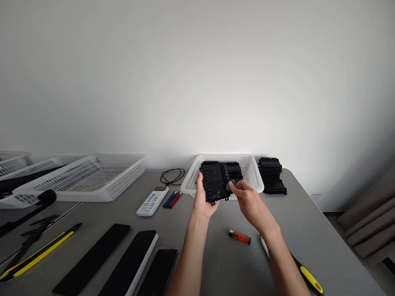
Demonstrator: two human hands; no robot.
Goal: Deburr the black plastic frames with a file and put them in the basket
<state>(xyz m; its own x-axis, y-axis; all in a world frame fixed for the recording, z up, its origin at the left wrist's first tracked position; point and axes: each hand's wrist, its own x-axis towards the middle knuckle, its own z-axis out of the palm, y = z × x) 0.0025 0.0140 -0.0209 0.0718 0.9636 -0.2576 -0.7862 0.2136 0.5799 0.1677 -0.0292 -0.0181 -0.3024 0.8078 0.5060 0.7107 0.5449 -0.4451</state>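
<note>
A flat black plastic part with toothed edges is tilted up in my left hand, whose thumb lies along its left side. My right hand is closed in a pinch on a small grey piece pressed against the part's right edge; its exact kind is too small to make out. Behind the held part, a white plastic basket contains more black toothed parts. To its right, similar black parts are stacked on the grey table.
An orange lighter lies between my forearms, and a yellow-black handled tool is partly under my right arm. Leftward are two lighters, a white device, a black cable, dark slabs, a yellow cutter and another basket.
</note>
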